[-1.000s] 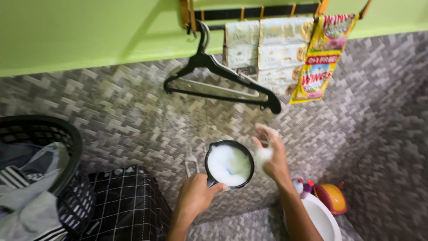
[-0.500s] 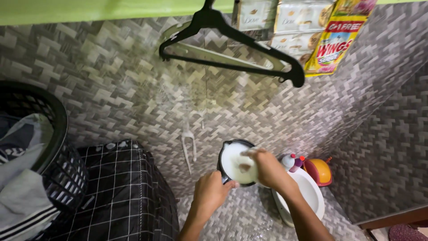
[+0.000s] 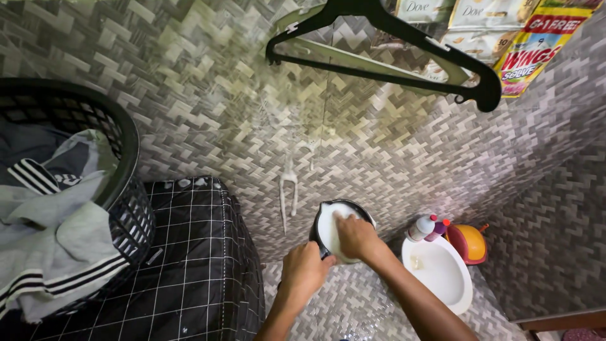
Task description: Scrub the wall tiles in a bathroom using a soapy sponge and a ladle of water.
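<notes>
Right hand (image 3: 356, 237) now inside one jug (image 3: 328, 228), two hangers (image 3: 385, 50)

Even, bright light — soft blur, edges warped.

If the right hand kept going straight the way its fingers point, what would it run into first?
The right hand points into the black pitcher, fingers already in or at its white foamy contents, so it would meet those first, then probably the pitcher's inside wall. Depth is hard to judge from above. The left hand grips the pitcher's side.
</notes>
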